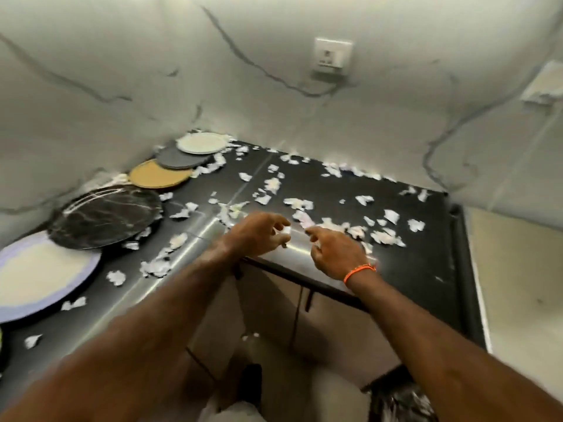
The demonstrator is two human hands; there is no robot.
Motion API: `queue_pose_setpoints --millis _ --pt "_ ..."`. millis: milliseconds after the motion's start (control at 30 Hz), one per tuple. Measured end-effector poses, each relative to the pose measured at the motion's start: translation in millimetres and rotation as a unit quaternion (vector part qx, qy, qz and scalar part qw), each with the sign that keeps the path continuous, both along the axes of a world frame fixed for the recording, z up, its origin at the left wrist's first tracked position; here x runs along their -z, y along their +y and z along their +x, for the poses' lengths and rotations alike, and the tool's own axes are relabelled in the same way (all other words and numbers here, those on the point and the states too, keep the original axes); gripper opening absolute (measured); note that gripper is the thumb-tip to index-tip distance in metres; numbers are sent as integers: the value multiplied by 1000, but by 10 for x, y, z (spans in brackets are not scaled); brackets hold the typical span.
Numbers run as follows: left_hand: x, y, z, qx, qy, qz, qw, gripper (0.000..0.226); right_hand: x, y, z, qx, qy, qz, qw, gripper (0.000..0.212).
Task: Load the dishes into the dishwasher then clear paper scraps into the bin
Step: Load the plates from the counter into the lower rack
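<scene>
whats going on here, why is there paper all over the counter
A person stands at a black counter strewn with torn paper scraps. The left hand seems to pinch a small white scrap, and the right hand reaches toward the scraps beside it. Five plates are lined up along the left wall, from a lilac-rimmed plate nearest to a white plate in the corner, so the dishes are not loaded yet.
</scene>
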State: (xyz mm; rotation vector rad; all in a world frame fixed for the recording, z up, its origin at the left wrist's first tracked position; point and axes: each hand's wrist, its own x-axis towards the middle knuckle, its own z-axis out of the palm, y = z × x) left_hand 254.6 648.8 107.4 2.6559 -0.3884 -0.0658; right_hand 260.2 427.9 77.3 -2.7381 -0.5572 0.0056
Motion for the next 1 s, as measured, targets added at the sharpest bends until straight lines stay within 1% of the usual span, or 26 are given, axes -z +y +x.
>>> queue_pose_setpoints --millis 167,333,533,600,667,767,833,867,933,1000 --pt "-52 1146 510 -67 15 -1 998 43 -82 1060 799 -79 1 24 997 53" --pt "45 2194 1141 -137 20 -5 990 45 -41 2120 1693 -140 -7 18 990 52" --pt "363 3318 1752 -215 22 37 976 41 275 3327 2545 -204 8 -5 979 50" --pt "494 3481 1779 -236 29 56 970 44 352 3534 2628 -219 20 -18 975 52" --pt "786 3928 2042 -264 44 72 961 45 619 4060 2951 -241 44 -30 969 52" --pt "947 3965 2043 -250 25 154 955 54 710 4203 2949 -255 21 -41 966 53" --pt "1091 4048 2155 -257 39 181 948 55 832 4384 3044 -256 10 -52 965 56" --pt "1144 4074 2188 -265 40 183 946 50 872 4452 3079 -257 14 -55 965 59" --pt "1188 4094 2226 -265 27 199 943 33 896 4556 3129 -265 15 -71 962 66" --pt "1189 4083 2230 -255 -11 218 942 22 922 4615 3176 -274 7 -83 958 71"
